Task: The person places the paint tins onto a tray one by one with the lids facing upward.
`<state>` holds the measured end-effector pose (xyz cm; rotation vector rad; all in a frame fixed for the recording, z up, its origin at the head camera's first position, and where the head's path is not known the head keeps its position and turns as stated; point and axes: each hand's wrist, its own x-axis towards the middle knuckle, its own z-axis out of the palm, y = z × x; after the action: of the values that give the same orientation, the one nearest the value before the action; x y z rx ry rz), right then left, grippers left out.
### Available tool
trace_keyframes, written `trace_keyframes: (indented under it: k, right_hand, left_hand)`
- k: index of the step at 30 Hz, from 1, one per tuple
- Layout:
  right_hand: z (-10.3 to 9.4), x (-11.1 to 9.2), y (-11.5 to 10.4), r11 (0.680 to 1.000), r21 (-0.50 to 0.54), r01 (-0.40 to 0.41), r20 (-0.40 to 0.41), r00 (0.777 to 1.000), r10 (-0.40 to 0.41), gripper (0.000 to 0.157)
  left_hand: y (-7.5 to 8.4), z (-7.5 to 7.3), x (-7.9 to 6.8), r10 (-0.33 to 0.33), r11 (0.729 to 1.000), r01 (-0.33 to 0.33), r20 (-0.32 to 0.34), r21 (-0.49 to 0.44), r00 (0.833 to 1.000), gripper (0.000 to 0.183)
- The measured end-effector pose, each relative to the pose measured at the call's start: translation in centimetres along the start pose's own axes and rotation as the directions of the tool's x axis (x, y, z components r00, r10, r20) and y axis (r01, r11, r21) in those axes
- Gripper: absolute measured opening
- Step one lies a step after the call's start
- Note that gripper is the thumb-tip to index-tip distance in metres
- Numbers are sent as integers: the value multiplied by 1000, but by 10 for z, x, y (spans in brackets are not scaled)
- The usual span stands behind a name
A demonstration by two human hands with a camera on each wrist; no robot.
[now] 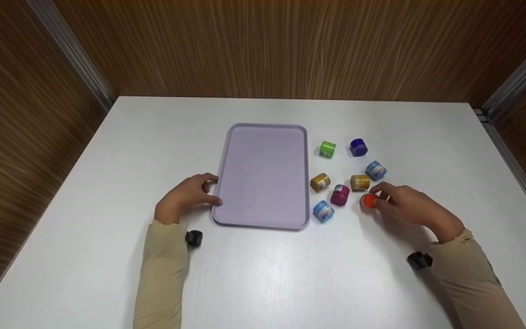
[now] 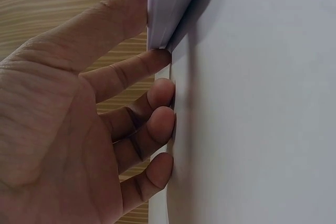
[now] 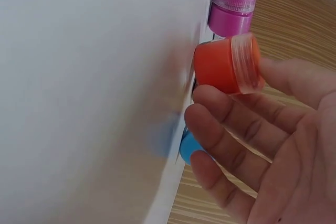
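Note:
My right hand (image 1: pixel 402 203) pinches a small orange paint jar (image 3: pixel 216 65) between thumb and fingers; its orange lid (image 1: pixel 370 200) faces up toward the head camera. In the right wrist view the jar lies sideways, with the other fingers spread below it. On the other side, my left hand (image 1: pixel 187 194) touches the left edge of a pale purple tray (image 1: pixel 263 176). Its thumb lies over the rim, while the index fingertip meets the tray's side (image 2: pixel 176 9) low by the table. A magenta jar (image 1: pixel 340 195) and a yellow jar (image 1: pixel 360 183) stand near the orange one.
Right of the tray are more jars: another yellow one (image 1: pixel 320 182), a green one (image 1: pixel 327 149), a dark purple one (image 1: pixel 358 147) and two blue ones, the upper (image 1: pixel 376 170) and the lower (image 1: pixel 323 211). Wood-grain panels (image 1: pixel 263 50) border the white table (image 1: pixel 254 274).

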<state>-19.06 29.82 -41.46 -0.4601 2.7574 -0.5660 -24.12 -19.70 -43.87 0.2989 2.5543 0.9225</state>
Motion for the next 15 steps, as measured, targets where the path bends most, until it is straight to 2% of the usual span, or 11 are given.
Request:
trace_keyframes:
  k: [15]
  right_hand:
    - [2, 3, 2, 1000, 6, -24, 63, 998, 23, 40]
  left_hand:
    - [-1, 0, 1, -4, 1000, 4, 5, -13, 1000, 71]
